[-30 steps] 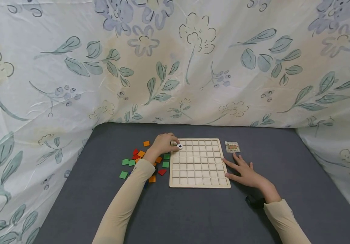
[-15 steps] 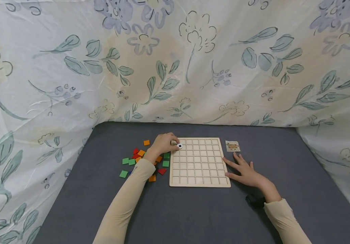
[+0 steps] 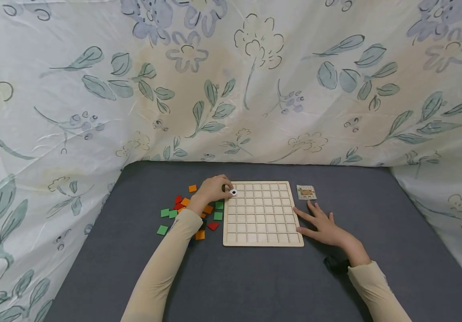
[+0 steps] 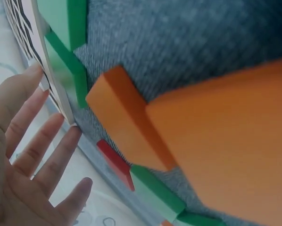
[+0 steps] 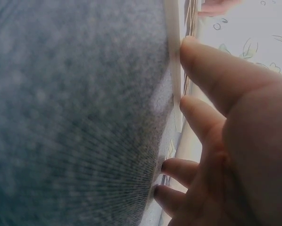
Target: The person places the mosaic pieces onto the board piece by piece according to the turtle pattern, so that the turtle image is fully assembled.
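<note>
A pale wooden grid board (image 3: 263, 214) lies on the dark grey table. At its upper-left corner my left hand (image 3: 213, 188) pinches a small white tile with a black dot (image 3: 233, 192) between thumb and index finger. In the left wrist view the other fingers of that left hand (image 4: 35, 174) are spread, and only a sliver of the tile shows. My right hand (image 3: 322, 226) lies with spread fingers at the board's right side. Its thumb and index finger touch the board's edge (image 5: 175, 56) in the right wrist view.
Left of the board lie scattered green tiles (image 3: 218, 216), orange tiles (image 3: 192, 188) and red tiles (image 3: 213, 226), some hidden by the left forearm. A small printed card (image 3: 306, 192) lies right of the board. A floral cloth (image 3: 263, 89) hangs behind the table.
My left hand has shifted slightly left with the white tile, nearer the board's left edge. The right hand keeps its place against the board.
</note>
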